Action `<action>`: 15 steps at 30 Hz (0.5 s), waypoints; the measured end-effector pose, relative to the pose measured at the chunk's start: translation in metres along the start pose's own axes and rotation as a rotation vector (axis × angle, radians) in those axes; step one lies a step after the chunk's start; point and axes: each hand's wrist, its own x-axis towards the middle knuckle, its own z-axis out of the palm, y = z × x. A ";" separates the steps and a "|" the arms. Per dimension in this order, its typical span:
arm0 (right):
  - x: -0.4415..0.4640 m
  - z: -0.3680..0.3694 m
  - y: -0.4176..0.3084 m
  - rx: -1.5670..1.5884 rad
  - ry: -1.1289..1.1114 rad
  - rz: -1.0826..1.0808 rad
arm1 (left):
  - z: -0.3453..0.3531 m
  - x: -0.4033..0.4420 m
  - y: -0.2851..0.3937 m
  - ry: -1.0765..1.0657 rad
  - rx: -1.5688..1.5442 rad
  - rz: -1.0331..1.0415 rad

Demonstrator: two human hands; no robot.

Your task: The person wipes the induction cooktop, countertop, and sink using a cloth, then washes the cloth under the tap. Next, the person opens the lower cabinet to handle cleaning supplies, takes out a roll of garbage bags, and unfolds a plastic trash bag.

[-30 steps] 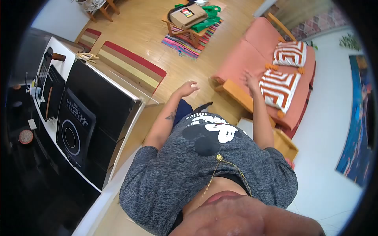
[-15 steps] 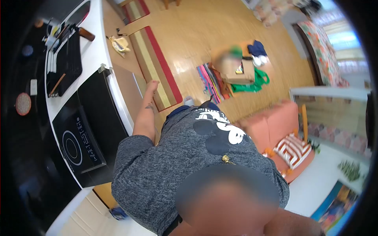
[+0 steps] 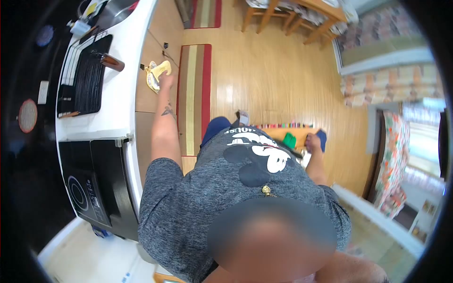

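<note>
My left hand [image 3: 165,79] is on the yellow cloth [image 3: 162,69], which hangs at a cabinet front below the counter; its fingers are closed on the cloth's lower part. On the other side of my body, my right hand [image 3: 312,141] has its fingers curled in. Whether anything is inside them is hidden. Beside it in the view are a navy cloth [image 3: 322,137] and a green item [image 3: 289,140] over a low wooden table [image 3: 273,134], mostly hidden by my body.
The white counter [image 3: 118,99] at the left holds a black dish rack [image 3: 89,80], a brown bottle [image 3: 112,62] and a black cooktop [image 3: 87,188]. A striped mat [image 3: 194,99] lies along the cabinets. A wooden dining table [image 3: 321,9] with chairs stands at the top right.
The view has turned toward the sink end of the counter; the sofa has left view. My left hand has reached the yellow cloth. My right hand, hidden half a second ago, shows again with fingers curled.
</note>
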 end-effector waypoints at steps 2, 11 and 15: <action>-0.043 -0.092 -0.169 0.538 0.150 -0.009 | 0.002 -0.003 0.026 0.036 0.087 0.042; 0.030 -0.087 -0.442 0.247 -0.317 -0.401 | 0.055 -0.004 -0.011 0.150 0.007 -0.424; 0.201 -0.016 -0.402 -0.035 -0.775 -0.358 | 0.038 0.049 0.004 0.286 0.138 -0.245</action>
